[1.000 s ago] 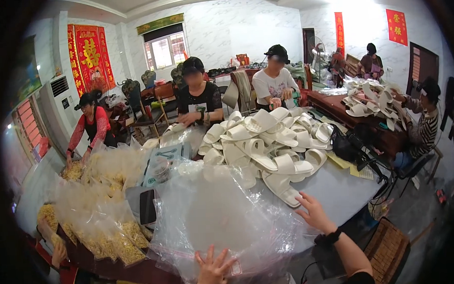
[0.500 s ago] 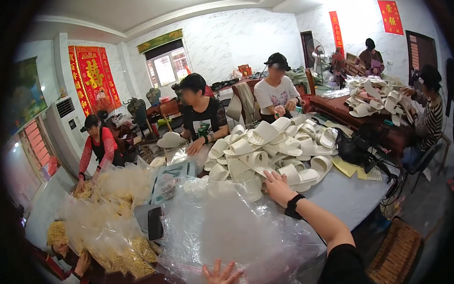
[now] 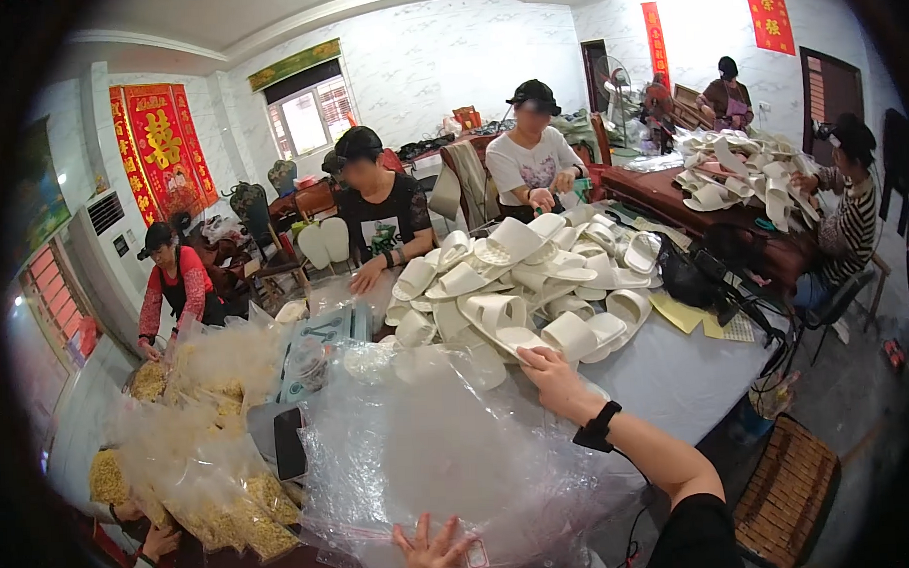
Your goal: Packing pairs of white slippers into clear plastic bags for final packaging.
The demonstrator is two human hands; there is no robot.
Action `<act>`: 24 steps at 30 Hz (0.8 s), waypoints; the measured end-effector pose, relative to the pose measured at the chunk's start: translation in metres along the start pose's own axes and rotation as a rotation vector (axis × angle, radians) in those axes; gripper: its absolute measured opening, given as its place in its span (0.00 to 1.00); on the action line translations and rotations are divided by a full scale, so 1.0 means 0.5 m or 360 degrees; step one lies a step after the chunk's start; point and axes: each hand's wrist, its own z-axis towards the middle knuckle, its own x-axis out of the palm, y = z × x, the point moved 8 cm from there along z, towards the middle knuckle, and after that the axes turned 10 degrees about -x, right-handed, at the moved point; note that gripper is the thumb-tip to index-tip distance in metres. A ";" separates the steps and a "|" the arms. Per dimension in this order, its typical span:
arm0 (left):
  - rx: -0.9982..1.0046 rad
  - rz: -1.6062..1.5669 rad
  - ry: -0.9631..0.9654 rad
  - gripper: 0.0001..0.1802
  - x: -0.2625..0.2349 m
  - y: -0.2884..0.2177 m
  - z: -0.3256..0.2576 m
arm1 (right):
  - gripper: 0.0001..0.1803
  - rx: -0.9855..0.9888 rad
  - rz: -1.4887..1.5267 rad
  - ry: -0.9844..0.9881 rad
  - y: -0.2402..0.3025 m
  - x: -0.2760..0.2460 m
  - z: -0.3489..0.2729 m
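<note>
My left hand [image 3: 431,553] lies flat with fingers spread on a stack of clear plastic bags [image 3: 420,435] at the near edge of the table. A black band is on my right wrist. My right hand [image 3: 560,382] has its fingers closed on the near end of a cream-white slipper [image 3: 496,318] at the front of a heap; the thumb side is partly hidden. Many similar slippers [image 3: 574,270] are piled loosely behind it.
Bags of small yellow pieces [image 3: 210,443] crowd the left, beside a dark phone [image 3: 289,442] and a teal-grey tray [image 3: 321,339]. Yellow sheets [image 3: 686,314] and a black bag [image 3: 690,286] lie right. Co-workers sit across; a woven chair [image 3: 787,493] stands lower right.
My right fingers have drawn together at the slipper's edge. My left hand stays on the bags. The co-worker across now holds a pair of slippers upright. The view has shifted slightly right.
</note>
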 end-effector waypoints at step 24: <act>-0.0006 0.0084 0.0016 0.38 -0.042 0.011 0.012 | 0.14 0.0934 0.0858 -0.0433 -0.193 -0.117 -0.055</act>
